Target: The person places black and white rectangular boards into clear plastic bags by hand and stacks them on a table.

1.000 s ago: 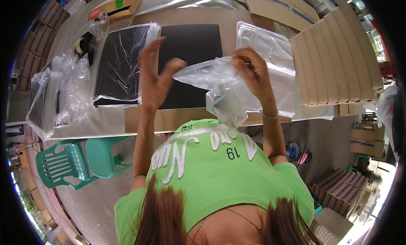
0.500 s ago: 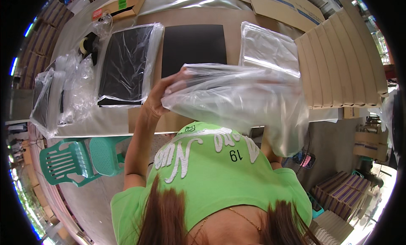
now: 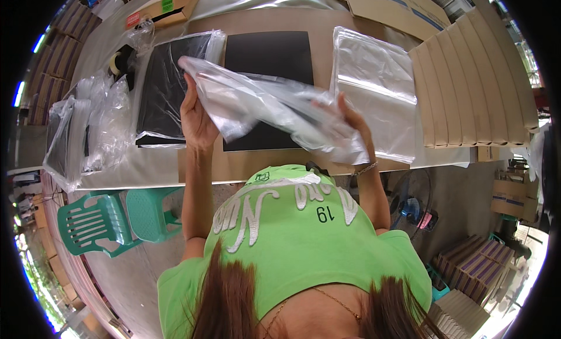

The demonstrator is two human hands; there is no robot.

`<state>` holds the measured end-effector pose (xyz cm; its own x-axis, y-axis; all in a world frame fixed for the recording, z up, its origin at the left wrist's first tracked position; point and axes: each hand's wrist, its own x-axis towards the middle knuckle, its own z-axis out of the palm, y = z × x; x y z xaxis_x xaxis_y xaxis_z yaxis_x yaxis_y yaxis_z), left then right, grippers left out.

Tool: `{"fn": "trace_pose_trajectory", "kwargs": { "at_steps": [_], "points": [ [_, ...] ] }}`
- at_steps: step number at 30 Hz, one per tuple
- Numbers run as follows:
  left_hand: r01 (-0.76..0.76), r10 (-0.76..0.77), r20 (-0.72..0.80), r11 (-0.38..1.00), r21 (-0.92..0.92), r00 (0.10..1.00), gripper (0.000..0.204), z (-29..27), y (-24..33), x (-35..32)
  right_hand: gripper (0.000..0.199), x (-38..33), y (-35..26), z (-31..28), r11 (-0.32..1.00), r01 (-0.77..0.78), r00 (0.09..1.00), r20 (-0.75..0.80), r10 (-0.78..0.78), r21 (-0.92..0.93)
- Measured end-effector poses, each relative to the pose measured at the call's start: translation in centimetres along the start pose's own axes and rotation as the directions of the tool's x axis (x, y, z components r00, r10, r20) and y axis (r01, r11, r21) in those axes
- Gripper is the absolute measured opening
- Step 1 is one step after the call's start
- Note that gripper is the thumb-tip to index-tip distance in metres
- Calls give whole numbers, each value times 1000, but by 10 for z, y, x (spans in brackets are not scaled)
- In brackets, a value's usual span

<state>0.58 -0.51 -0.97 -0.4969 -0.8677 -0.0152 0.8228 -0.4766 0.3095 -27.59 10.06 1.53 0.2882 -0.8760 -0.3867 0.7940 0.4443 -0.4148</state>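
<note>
Left hand [image 3: 198, 125] pinches the left end of a clear plastic bag [image 3: 260, 102] above the black sheet [image 3: 269, 52]; the right hand [image 3: 355, 120] meets its right end, too blurred to tell its grip. Clear bags [image 3: 377, 87] lie right.

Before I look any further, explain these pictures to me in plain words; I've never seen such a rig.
There is no machine here: these are a person's bare hands. A wide fisheye camera on the head looks down, so straight edges bend near the rim. The left hand holds one end of a crumpled clear plastic film; the right hand is at the other end, partly seen through it. On the whitish table, a black rectangular sheet lies beneath them, between a plastic-covered black rectangle on the left and flat clear plastic sleeves on the right.
</note>
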Motion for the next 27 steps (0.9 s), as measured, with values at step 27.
{"fn": "trace_pose_trajectory", "kwargs": {
  "at_steps": [27],
  "points": [
    [252, 228, -244, -8, 968, 943, 23, -85, -15, -105, 12, 2, 43, -117, 526, 91, 950, -84, -300, -846]
  ]
}}
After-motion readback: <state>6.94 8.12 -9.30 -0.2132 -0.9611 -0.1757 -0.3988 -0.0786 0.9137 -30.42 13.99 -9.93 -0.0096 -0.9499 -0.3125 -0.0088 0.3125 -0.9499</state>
